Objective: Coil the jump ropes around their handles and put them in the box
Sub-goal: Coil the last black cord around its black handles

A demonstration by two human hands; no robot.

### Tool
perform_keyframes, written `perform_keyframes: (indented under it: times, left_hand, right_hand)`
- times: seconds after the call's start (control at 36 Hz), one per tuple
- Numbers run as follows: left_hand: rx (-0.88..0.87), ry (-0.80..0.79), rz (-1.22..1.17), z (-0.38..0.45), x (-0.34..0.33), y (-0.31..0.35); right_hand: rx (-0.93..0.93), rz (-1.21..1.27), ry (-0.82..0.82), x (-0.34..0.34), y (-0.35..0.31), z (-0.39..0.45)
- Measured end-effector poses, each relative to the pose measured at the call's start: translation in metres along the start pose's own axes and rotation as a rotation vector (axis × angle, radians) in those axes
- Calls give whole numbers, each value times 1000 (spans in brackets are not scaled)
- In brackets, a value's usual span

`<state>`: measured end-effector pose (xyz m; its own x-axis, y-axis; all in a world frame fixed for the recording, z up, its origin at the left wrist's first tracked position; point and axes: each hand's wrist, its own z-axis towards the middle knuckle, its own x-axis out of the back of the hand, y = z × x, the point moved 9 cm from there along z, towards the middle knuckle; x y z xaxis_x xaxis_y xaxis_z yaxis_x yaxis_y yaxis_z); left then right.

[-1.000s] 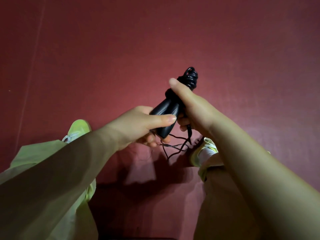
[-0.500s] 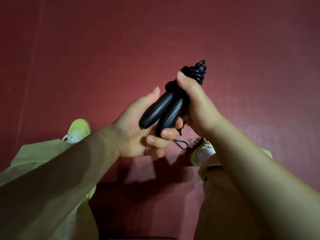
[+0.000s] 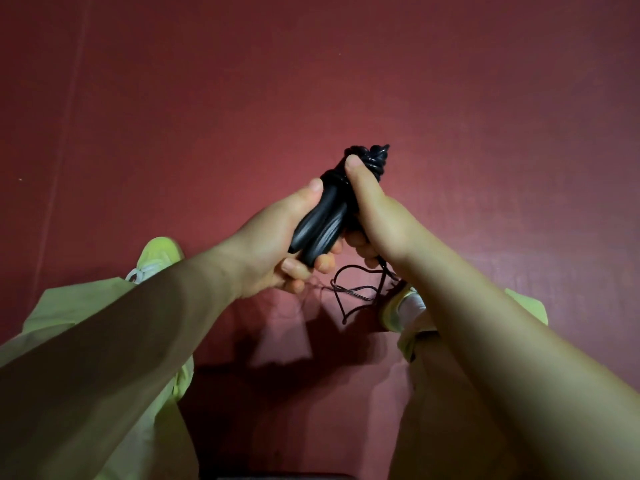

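Two black jump rope handles lie side by side in the middle of the view, pointing up and to the right. My left hand grips their lower ends, thumb along the top. My right hand holds the upper part, its thumb pressed on the glossy black rope coil wound around the handle tops. A thin loose end of black rope hangs in loops below my hands. No box is in view.
A dark red floor fills the view. My legs in pale green trousers and yellow-green shoes are below, one on each side of the hands.
The handles have tilted more upright and my right thumb has slid up onto the coil. More loose rope hangs below my hands than half a second ago.
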<state>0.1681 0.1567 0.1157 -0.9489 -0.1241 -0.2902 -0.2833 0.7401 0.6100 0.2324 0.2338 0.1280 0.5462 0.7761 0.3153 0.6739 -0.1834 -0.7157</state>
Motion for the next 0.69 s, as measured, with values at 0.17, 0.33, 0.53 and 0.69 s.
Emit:
perform_keyframes:
  times: [0.17,0.33,0.53,0.69]
  left_hand:
    - [11,-88,-227,1,-4,1]
    - [7,-157,-270,-3,-8,7]
    - [-16,-92,-130,-2,2,12]
    - [-79,83,85,3,19,14]
  right_hand:
    - [115,14,-63,-8,-12,-5]
    - [183,-12,-24,-9,-14,1]
    - [165,-8,-52,-7,-13,1]
    - [107,-13,-81,-7,-8,3]
